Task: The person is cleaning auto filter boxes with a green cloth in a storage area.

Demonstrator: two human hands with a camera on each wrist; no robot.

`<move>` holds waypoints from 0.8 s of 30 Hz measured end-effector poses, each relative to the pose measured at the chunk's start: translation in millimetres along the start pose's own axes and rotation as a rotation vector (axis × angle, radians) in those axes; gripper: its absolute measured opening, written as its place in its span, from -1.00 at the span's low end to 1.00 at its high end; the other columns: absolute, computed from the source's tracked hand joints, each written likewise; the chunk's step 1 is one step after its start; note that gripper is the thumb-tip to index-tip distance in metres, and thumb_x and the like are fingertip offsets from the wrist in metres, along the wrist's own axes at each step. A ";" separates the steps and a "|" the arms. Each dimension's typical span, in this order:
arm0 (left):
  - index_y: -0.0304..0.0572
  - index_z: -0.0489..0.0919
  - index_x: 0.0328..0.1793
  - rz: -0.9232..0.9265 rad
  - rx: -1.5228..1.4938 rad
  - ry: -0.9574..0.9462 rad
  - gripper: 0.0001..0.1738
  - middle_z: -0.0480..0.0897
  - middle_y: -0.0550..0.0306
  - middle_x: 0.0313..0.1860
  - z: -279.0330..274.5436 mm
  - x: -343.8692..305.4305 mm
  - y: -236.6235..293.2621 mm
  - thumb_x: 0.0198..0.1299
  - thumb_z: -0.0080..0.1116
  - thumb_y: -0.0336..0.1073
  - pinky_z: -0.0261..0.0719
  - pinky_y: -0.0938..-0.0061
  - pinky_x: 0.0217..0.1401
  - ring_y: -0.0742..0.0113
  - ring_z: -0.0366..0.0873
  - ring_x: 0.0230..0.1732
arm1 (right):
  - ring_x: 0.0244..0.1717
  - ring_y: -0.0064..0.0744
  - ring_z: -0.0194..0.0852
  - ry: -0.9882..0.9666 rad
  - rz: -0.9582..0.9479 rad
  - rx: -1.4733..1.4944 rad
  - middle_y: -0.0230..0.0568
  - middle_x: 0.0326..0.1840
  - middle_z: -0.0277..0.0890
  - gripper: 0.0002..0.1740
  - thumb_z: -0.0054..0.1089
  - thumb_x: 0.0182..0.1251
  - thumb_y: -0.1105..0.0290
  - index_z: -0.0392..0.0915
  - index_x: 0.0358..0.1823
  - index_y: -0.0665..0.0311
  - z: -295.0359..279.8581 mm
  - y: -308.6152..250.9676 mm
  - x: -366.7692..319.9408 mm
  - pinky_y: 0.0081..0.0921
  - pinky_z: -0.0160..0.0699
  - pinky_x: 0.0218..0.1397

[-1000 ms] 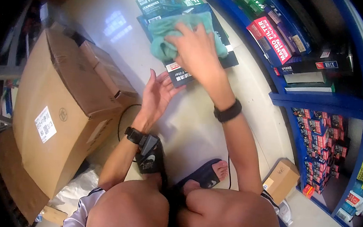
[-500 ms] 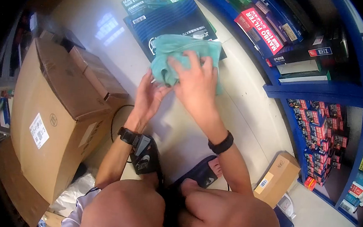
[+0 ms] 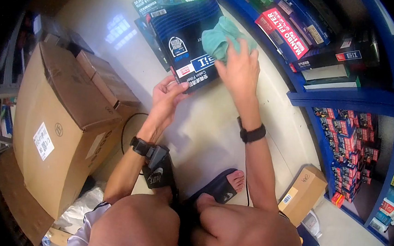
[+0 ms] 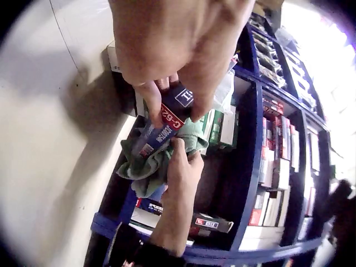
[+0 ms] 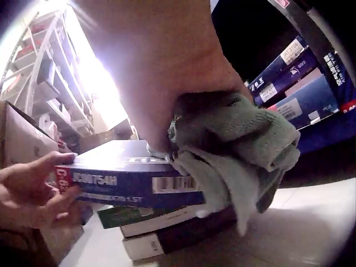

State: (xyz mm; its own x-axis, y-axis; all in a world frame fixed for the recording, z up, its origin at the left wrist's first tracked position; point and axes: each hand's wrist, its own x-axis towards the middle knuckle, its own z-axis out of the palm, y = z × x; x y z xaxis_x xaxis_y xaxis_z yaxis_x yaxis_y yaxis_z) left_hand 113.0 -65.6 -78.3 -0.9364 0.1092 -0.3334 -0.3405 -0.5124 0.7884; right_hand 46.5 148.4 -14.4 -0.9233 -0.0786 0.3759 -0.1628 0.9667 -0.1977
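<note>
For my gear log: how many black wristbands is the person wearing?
2: the left wrist's black band and the right wrist's black band, both in the head view.

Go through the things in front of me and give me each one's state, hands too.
Dark blue filter box: closed, held at one end.
Green cloth: bunched up.
Left hand: gripping the box.
Right hand: holding the cloth.
Small carton: on the floor.
Red Manbo Filter box: on the shelf.
</note>
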 end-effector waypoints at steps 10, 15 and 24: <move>-0.35 0.64 0.22 0.047 -0.046 0.017 -0.78 0.82 0.03 0.04 -14.9 2.0 5.1 0.55 0.29 -0.44 0.87 0.42 0.10 0.33 0.83 -0.01 | 0.28 0.19 0.51 -0.110 -0.112 0.151 -0.12 0.47 0.49 -0.22 0.61 0.16 0.29 0.63 0.50 0.00 -35.5 -69.1 -43.9 0.03 0.72 0.28; -0.36 0.62 0.25 0.024 -0.049 0.072 -0.75 0.81 -0.01 0.07 -0.1 -1.2 9.1 0.59 0.29 -0.38 0.88 0.24 0.27 0.24 0.83 0.06 | 0.29 0.13 0.53 -0.128 -0.049 0.096 -0.19 0.49 0.50 -0.24 0.57 0.16 0.31 0.65 0.49 -0.10 -21.5 -57.5 -22.1 0.00 0.73 0.27; -0.33 0.67 0.30 0.070 0.069 0.063 -0.63 0.85 -0.02 0.12 -10.0 2.6 27.1 0.61 0.29 -0.17 0.88 0.27 0.27 0.30 0.84 0.03 | 0.26 0.17 0.60 -0.118 -0.027 0.008 -0.18 0.39 0.56 -0.35 0.59 0.28 0.17 0.69 0.43 -0.08 -22.1 9.3 29.0 0.10 0.76 0.21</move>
State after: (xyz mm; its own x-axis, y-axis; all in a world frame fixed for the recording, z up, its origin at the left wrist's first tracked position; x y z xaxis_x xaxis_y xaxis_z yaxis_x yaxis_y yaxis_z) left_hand 102.2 -87.8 -63.0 -0.9516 0.0209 -0.3066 -0.2818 -0.4571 0.8436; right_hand 25.9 160.5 14.7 -0.9530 -0.1333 0.2722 -0.1907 0.9618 -0.1966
